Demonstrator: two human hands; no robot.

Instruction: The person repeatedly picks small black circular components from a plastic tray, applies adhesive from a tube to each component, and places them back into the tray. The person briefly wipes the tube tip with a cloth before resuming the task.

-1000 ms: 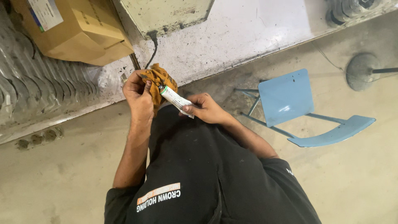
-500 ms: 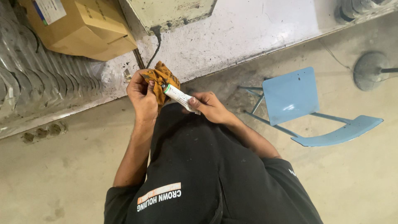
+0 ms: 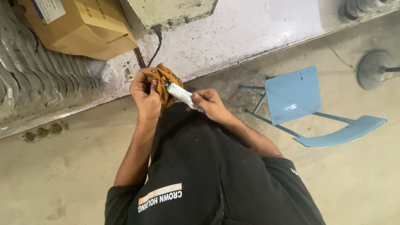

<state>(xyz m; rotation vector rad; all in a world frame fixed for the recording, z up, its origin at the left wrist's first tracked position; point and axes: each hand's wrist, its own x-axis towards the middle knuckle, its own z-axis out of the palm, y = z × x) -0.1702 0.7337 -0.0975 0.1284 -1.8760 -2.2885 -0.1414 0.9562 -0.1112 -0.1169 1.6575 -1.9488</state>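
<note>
The left hand (image 3: 145,93) gripped a crumpled orange cloth (image 3: 164,79), bunched up to meet the small white tube (image 3: 181,94) that the right hand (image 3: 208,104) pinched just beside it.

orange patterned cloth (image 3: 164,79), white tube (image 3: 181,94) (green-tipped), blue chair (image 3: 293,93)

A crumpled orange-brown cloth (image 3: 163,79) touches the green-capped end of a tilted white tube (image 3: 181,94).
</note>
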